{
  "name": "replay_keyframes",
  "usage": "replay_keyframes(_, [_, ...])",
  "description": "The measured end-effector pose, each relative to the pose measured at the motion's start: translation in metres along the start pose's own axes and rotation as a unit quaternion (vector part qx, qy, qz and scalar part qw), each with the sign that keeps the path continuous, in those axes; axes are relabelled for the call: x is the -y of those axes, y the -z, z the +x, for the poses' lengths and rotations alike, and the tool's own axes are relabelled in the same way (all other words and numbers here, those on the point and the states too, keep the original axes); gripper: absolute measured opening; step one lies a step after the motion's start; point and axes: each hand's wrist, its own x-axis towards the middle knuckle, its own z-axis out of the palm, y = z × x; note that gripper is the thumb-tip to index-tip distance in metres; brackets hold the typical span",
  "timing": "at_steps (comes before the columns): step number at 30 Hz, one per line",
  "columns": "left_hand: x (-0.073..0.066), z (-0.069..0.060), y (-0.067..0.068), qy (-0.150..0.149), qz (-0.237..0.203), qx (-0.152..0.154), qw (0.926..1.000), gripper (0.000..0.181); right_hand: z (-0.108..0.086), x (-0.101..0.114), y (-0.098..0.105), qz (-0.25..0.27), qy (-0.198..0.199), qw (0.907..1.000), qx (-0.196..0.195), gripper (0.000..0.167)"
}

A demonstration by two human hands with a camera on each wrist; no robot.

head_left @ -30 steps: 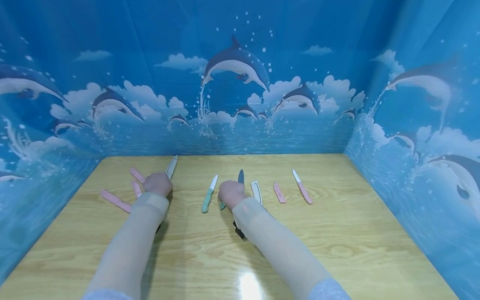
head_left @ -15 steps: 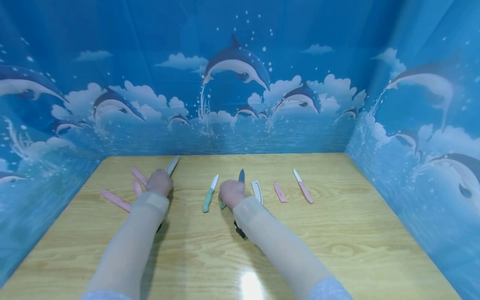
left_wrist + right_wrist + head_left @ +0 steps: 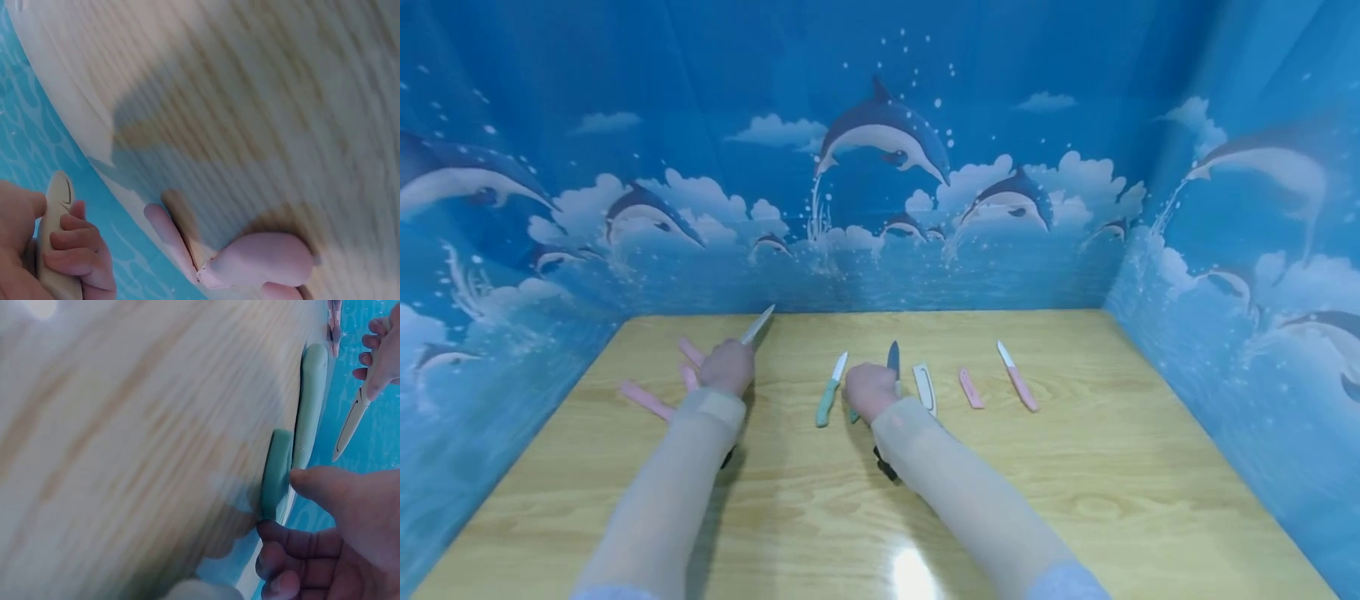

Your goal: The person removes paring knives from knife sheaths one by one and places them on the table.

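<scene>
Left grip [image 3: 728, 367] is closed round a cream-handled knife [image 3: 758, 325], fingers well behind the point, presumably to stay off the edge; tip aims ahead and rightward, lifted off the worktop [image 3: 820, 508], so nothing snags under it (can't tell if that blade is bare or covered). Right grip [image 3: 870, 390] pinches a dark green piece [image 3: 277, 475] between thumb and forefinger, a fair hold for something slim and low. Green-handled knife [image 3: 827, 400] lies just left of the right grip, between the two grips; a dark blade [image 3: 893, 357] pokes out just beyond the right grip, handle hidden. White cover [image 3: 925, 387] is just right of it, then pink cover [image 3: 971, 389] and pink-handled knife [image 3: 1018, 382] farther out, spaced apart, probably for finger room. Pink pieces [image 3: 646, 400] fan out left of the left grip.
</scene>
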Motion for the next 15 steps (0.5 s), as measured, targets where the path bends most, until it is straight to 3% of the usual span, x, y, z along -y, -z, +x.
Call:
replay_keyframes(1, [0.001,0.002,0.002,-0.016,-0.051,0.001,0.9985,0.044,0.0,0.0,0.001,0.001,0.003,1.0,-0.003,0.035])
replay_keyframes(3, [0.003,0.008,0.006,-0.039,-0.085,0.0,0.9957,0.047,-0.001,0.0,0.002,0.003,0.009,0.9999,-0.004,0.037])
replay_keyframes(5, [0.004,0.012,0.008,-0.022,-0.088,0.034,0.9953,0.053,-0.002,0.0,0.004,0.006,0.012,0.9999,-0.003,0.039])
replay_keyframes(7, [0.005,0.013,0.008,-0.01,-0.094,0.051,0.9942,0.057,-0.004,-0.001,0.008,0.003,0.013,0.9999,-0.003,0.044])
replay_keyframes(9, [0.005,0.014,0.007,-0.006,-0.103,0.051,0.9934,0.058,-0.006,-0.005,0.011,0.0,0.014,0.9998,-0.013,0.048])
replay_keyframes(15, [0.003,0.009,0.004,-0.041,-0.097,0.038,0.9938,0.055,-0.011,-0.028,0.024,0.029,0.015,0.9977,-0.059,0.05])
